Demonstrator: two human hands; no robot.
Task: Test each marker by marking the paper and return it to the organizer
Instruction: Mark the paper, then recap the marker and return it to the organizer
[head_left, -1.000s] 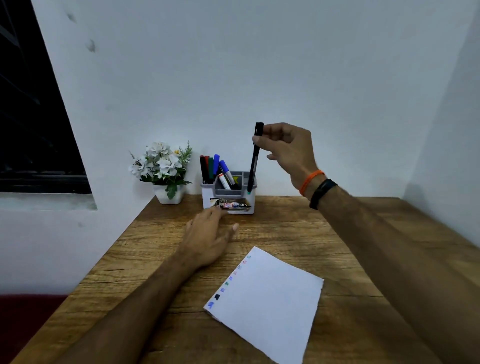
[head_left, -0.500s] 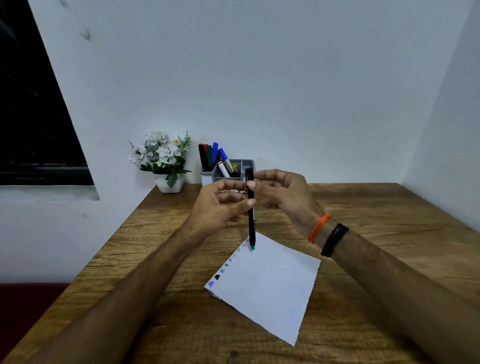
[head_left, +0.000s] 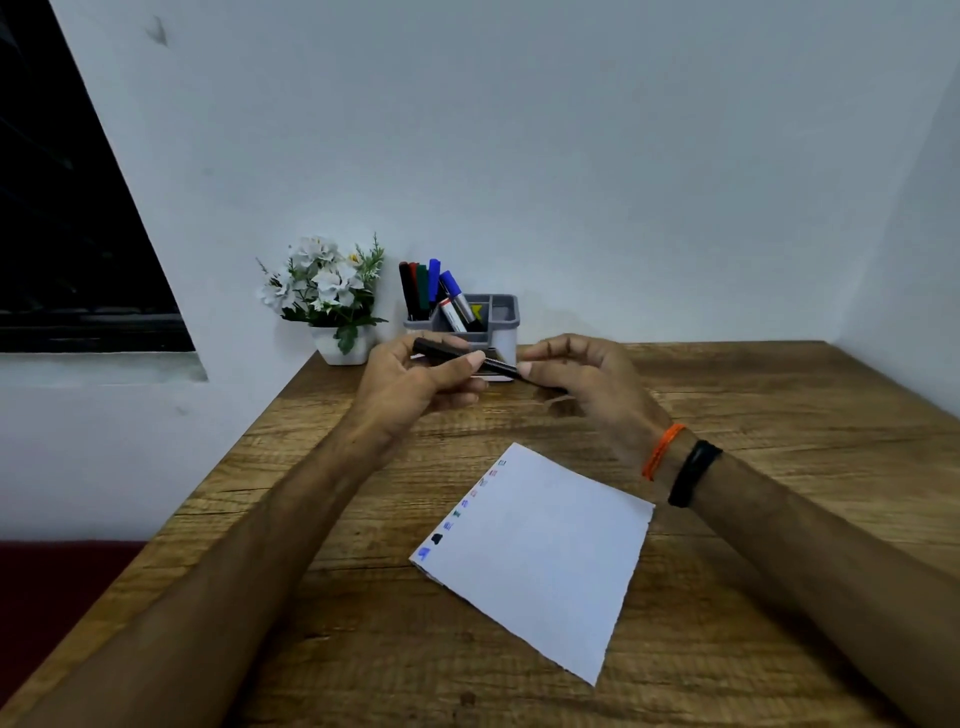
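Marker (head_left: 498, 365) swung from upright to near-level (both hands gripping), cap leftward.

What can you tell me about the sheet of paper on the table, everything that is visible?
The paper is one white sheet, lying flat on the wooden table, turned at an angle so that one corner points toward the person. Its right and lower edges look slightly rough, as if torn. Along its left edge runs a row of small test marks in several colours, among them blue, black, green and red. Neither hand touches it; both are above and behind it.
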